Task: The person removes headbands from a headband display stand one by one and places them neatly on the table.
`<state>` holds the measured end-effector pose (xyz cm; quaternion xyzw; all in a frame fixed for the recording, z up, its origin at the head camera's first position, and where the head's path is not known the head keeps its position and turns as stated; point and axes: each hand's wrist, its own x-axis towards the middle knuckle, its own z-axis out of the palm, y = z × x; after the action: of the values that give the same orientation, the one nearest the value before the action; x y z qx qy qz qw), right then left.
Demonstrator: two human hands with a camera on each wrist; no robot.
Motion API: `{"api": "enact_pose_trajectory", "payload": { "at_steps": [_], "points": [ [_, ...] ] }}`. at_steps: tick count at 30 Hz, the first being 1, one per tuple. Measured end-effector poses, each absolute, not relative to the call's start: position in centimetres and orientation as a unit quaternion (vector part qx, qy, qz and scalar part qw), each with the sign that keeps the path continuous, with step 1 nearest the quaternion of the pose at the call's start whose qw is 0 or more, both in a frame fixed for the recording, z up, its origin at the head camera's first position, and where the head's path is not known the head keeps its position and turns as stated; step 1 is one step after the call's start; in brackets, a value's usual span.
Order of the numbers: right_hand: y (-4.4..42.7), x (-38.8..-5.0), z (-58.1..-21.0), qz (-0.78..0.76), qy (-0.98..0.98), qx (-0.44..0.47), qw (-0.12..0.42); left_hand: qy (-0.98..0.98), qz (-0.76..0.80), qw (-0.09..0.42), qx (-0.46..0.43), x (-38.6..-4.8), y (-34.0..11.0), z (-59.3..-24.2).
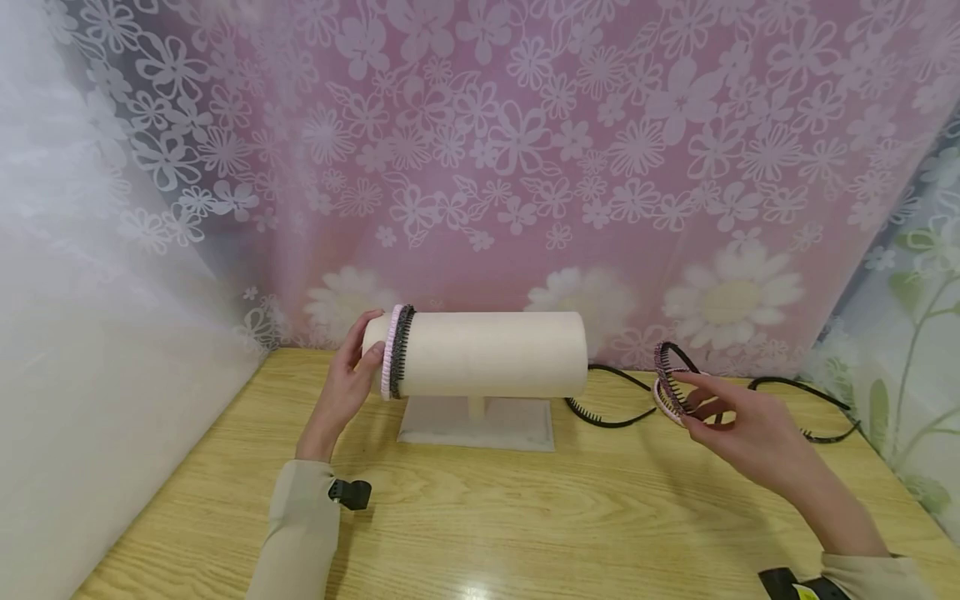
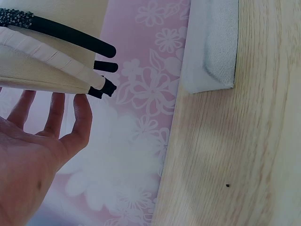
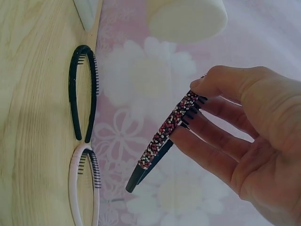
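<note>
On the table stands a cream cylinder headband stand (image 1: 495,354) with a flat base (image 1: 435,429). A pink ribbed headband (image 1: 389,354) and a dark glittery headband (image 1: 402,354) sit side by side round its left part. My left hand (image 1: 348,375) holds the cylinder's left end, thumb at the front and fingers behind; in the left wrist view fingertips (image 2: 81,106) touch its edge. Off to the right, my right hand (image 1: 750,425) pinches a headband (image 3: 164,129) covered in pink, white and dark beads, raised above the table. Its comb teeth and part of its band are behind the fingers.
A black headband (image 1: 611,426) lies right of the stand, with a pale pink headband (image 3: 74,183) beside it. Farther right lies another black headband (image 1: 810,388), partly hidden by my right hand. A flowered pink curtain (image 1: 487,125) hangs at the wooden table's (image 1: 465,508) back edge.
</note>
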<state>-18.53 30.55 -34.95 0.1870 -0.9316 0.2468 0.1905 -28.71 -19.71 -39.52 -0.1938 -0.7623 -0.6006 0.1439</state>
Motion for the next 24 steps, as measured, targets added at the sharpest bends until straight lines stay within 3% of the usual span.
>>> {"api": "enact_pose_trajectory", "payload": {
  "at_steps": [24],
  "points": [
    [34.9,-17.4,-37.8,0.211,-0.951,0.143,0.175,-0.753,-0.606,0.15,-0.207,-28.9,-19.7,-39.6]
  ]
}}
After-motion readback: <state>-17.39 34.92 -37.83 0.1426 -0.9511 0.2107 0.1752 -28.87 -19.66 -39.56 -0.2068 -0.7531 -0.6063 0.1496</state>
